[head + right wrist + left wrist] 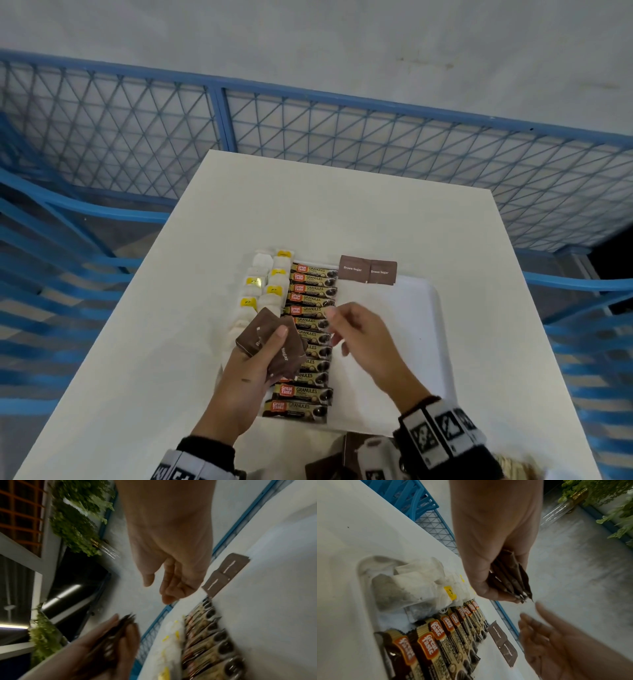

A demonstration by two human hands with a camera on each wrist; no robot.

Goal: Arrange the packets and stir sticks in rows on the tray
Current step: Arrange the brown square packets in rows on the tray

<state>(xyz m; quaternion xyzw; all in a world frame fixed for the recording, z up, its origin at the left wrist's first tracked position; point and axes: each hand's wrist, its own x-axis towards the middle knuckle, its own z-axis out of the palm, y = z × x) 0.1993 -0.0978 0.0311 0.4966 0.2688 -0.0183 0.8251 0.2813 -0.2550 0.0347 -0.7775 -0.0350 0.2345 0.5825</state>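
A white tray (418, 308) lies on the table. On it, tea bags (263, 287) fill the left rows and coffee stick packets (313, 298) form a column beside them. Two brown sugar packets (368, 270) lie side by side at the tray's far edge. My left hand (253, 359) grips a fanned stack of brown sugar packets (274, 346) above the coffee column; the stack (510, 580) shows edge-on in the left wrist view. My right hand (356, 332) hovers just right of it over the tray, fingers loosely bent and holding nothing (171, 582).
The white table (342, 212) stands against a blue mesh railing (308, 133). More brown packets (329, 462) lie near my body at the table's front edge. The tray's right half is bare white surface.
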